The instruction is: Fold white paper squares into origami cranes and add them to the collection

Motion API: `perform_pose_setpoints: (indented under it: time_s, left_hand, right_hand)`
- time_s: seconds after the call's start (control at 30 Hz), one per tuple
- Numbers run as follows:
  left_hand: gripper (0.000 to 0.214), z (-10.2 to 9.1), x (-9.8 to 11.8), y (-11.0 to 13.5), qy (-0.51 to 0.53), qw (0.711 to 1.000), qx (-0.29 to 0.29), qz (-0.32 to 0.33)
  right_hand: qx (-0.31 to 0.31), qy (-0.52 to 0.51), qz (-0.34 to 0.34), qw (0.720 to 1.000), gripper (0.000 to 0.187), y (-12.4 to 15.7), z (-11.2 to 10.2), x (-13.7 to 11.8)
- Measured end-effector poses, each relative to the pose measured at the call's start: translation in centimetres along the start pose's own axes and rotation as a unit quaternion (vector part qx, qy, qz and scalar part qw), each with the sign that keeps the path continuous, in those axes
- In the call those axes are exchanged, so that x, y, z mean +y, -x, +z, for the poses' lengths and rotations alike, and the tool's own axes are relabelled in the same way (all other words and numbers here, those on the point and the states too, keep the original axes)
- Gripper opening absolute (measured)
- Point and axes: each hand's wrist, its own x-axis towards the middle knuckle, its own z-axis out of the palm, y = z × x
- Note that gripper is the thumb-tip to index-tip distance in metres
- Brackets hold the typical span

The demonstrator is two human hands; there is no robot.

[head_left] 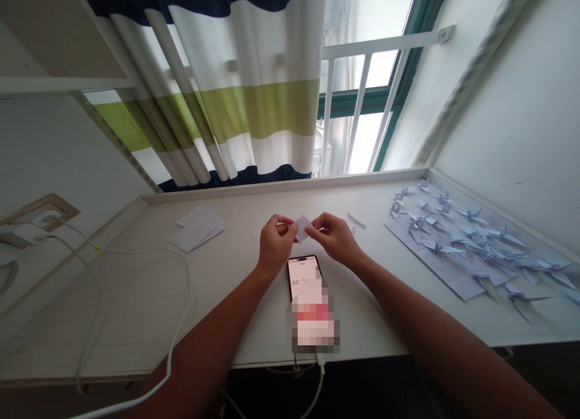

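A small folded piece of white paper [301, 228] is held up between both hands, just above the white desk. My left hand [276, 241] pinches its left edge between thumb and fingers. On the other side, my right hand [333, 235] pinches its right edge. Right below the hands lies a phone [302, 271] with a timer on its screen, the lower part blurred out. Several folded paper cranes [471, 238] crowd the right side of the desk, some resting on a printed sheet [428, 262]. To the left is a small pile of square paper sheets [198, 229].
A thin paper strip [357, 220] lies beyond my right hand. White cables [188, 286] run from a wall socket [48, 217] across the desk's left side, and another cable [321, 371] hangs from the phone. A raised rim [272, 188] borders the desk's back, below a striped curtain [254, 105].
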Motion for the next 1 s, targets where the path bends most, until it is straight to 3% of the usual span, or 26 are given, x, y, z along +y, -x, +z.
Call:
perform_pose_setpoints:
  time_s: [0.17, 0.3, 0.63, 1.0]
  left_hand:
    - [0.037, 0.26, -0.08, -0.14, 0.069, 0.997, -0.015, -0.025]
    - [0.047, 0.2, -0.31, -0.35, 0.101, 0.993, -0.062, -0.029]
    - [0.035, -0.44, 0.27, -0.62, 0.052, 0.995, -0.083, -0.027]
    - [0.028, -0.59, 0.08, -0.96, 0.124, 0.984, -0.094, -0.092]
  right_hand:
    - [0.044, -0.037, 0.004, 0.998, 0.035, -0.19, -0.12, -0.2]
    - [0.001, -0.038, 0.022, 0.999, 0.037, -0.25, -0.27, -0.34]
    - [-0.01, -0.099, 0.039, 0.994, 0.039, -0.25, -0.23, 0.16]
    - [-0.051, -0.122, 0.038, 0.99, 0.025, -0.22, -0.51, -0.71]
